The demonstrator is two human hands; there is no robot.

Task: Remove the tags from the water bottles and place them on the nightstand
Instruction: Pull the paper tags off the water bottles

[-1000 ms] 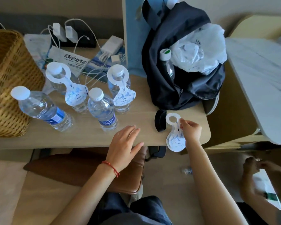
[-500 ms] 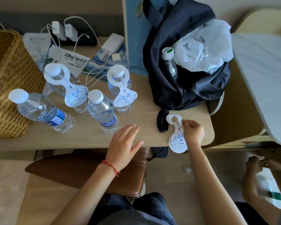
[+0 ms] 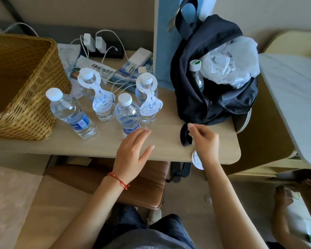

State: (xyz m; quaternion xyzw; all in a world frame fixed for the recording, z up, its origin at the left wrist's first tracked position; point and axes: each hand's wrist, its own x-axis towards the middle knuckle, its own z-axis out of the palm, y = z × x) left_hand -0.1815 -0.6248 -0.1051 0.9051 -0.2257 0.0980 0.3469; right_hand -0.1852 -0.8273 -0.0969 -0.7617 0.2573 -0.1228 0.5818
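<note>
Four water bottles stand on the wooden nightstand (image 3: 169,150). Two bottles carry white paper tags on their necks: the back-left tag (image 3: 99,97) and the right tag (image 3: 150,101). The left bottle (image 3: 70,114) and the front bottle (image 3: 127,114) have bare necks. My left hand (image 3: 133,151) hovers open just in front of the front bottle. A removed tag (image 3: 197,159) lies at the nightstand's front edge, mostly hidden under my right hand (image 3: 204,141). That hand's fingers are loosely curled above the tag, beside a black strap loop (image 3: 185,136).
A wicker basket (image 3: 22,90) fills the left end. Chargers, cables (image 3: 104,44) and leaflets lie at the back. A dark backpack (image 3: 214,83) with a bottle and a plastic bag stands on the right. A brown stool (image 3: 142,186) sits below. Another person's hands (image 3: 291,193) are at the lower right.
My right hand has slid left over the tag, which stays at the table edge and is now largely covered. The left hand has hardly moved.
</note>
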